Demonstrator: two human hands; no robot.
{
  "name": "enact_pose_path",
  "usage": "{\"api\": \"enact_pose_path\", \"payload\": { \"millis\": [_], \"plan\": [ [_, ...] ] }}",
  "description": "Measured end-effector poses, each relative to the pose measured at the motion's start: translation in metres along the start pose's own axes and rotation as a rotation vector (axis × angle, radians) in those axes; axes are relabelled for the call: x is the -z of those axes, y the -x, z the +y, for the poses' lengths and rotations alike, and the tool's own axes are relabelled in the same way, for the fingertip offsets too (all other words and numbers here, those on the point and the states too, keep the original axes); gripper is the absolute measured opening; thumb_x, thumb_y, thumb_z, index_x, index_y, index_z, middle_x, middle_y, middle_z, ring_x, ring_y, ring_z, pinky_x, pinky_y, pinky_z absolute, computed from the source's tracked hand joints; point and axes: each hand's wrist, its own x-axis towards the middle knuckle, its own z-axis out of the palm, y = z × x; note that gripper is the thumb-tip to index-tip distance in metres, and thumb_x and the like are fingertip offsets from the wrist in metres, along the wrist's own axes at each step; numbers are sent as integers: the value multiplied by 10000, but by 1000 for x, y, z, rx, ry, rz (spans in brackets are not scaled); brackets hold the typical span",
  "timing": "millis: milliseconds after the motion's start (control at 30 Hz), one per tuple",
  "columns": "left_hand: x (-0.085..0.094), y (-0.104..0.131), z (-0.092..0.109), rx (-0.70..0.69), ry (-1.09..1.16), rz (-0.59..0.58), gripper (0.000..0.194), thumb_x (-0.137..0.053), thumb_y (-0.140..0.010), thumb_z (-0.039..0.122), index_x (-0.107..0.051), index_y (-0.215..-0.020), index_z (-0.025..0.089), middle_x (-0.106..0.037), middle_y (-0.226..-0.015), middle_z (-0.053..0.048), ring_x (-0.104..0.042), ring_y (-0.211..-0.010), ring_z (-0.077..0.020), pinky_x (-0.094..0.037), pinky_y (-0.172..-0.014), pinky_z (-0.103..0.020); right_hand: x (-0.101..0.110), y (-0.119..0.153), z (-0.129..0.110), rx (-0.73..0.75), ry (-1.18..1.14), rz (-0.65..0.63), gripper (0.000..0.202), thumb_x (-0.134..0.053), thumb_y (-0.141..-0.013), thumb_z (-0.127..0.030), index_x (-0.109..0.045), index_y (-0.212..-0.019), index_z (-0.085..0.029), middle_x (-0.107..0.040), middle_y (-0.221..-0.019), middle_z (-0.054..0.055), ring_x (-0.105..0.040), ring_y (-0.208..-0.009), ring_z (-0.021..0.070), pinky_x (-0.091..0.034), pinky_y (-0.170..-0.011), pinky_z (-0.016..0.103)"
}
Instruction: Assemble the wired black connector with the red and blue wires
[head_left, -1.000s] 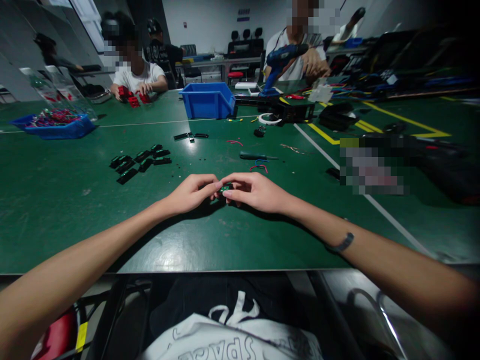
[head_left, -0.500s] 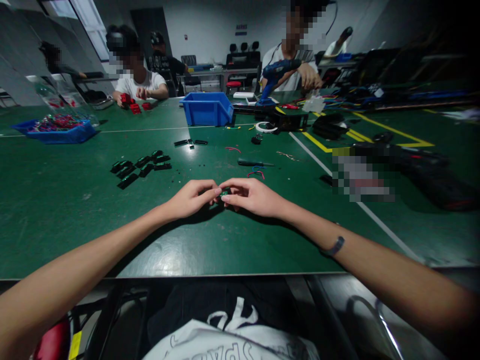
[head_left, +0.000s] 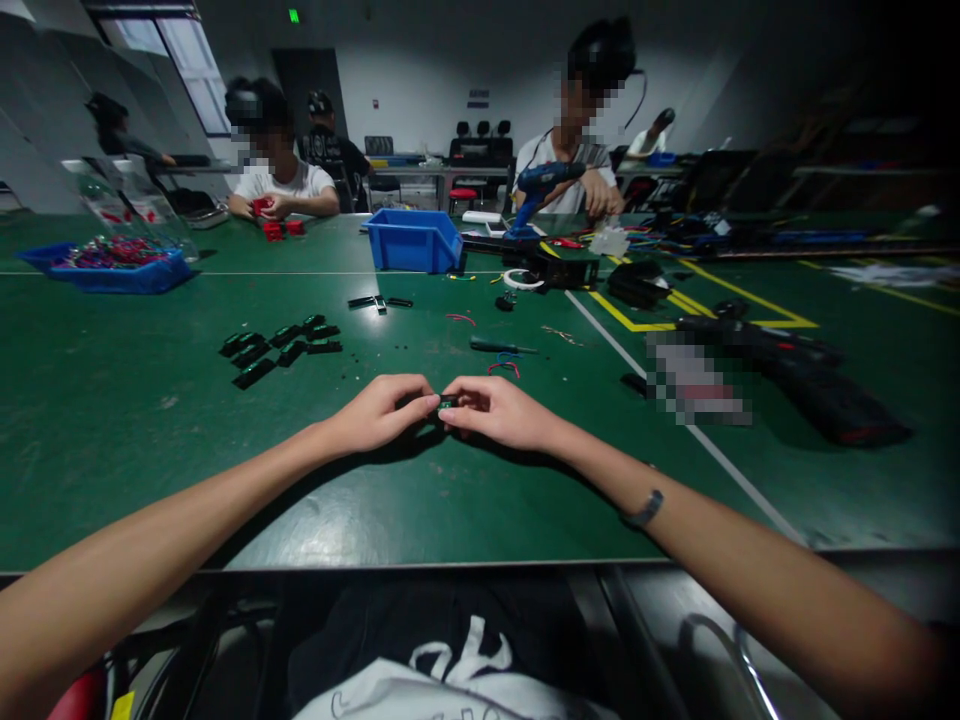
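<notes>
Between my two hands is a small dark part with a green face (head_left: 447,403), low over the green table (head_left: 360,510). My left hand (head_left: 386,410) pinches its left side with thumb and fingers. From the right, my right hand (head_left: 499,410) grips the same part, thumb toward me and fingers curled behind. Fingertips hide much of it. Several black and green parts (head_left: 289,345) lie in a group left of my hands. Beyond my hands are a screwdriver (head_left: 495,346) and short red and blue wires (head_left: 504,367).
A blue bin (head_left: 414,242) stands further back, with a blue drill (head_left: 541,185) behind it to the right. A blue tray (head_left: 142,272) of wires and bottles are far left. A black tool (head_left: 832,390) lies right. Two people sit across.
Both hands keep hold of the small part with little change of grip. The whole view has shifted slightly. Across the table, a person's hands have come together around a red piece.
</notes>
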Motion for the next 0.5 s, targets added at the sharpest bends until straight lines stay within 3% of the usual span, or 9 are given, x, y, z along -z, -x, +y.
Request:
{"api": "enact_pose_path", "payload": {
  "millis": [500],
  "plan": [
    [-2,0,2,-6,-4,-5,383,-452,-1034,423,-642,-875,131,-606,-779,-7,-552,-731,-120,-398,-709,-235,2,1,-3,16,65,-47,334,-653,-930,-467,-681,-1036,-152,-674,-762,19,-610,-699,147,-473,-658,260]
  ]
}}
